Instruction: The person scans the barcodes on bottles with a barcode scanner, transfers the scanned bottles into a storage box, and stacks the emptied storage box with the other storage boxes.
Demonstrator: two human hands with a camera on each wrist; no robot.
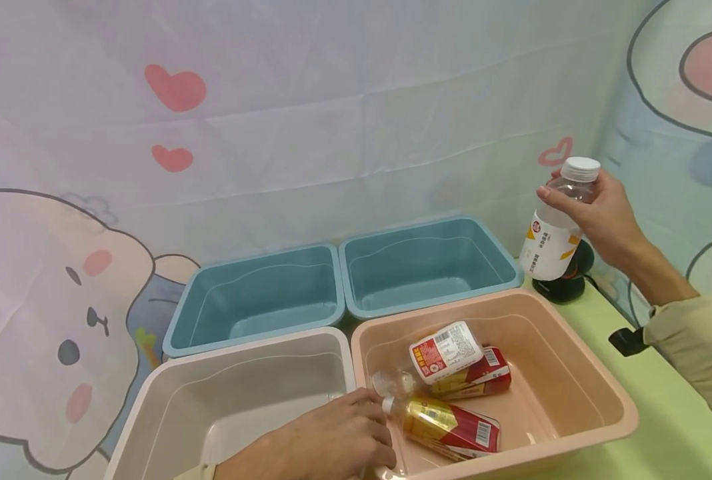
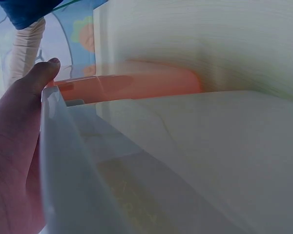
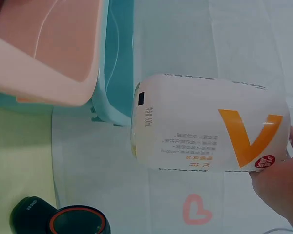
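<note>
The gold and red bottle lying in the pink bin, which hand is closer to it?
Left. The left hand is right at the cap end of the gold and red bottle in the pink bin. The right hand is up high, holding a white bottle.

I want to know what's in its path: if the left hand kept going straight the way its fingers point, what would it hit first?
The left hand points right, into the pink bin. First in line is the bottle with the gold and red label, whose neck lies at its fingertips. Contact may already exist; depth is unclear.

Right hand [image 1: 602,213] grips white bottle [image 1: 557,223] aloft; left hand [image 1: 332,437] on pink bin [image 1: 596,387] rim.
</note>
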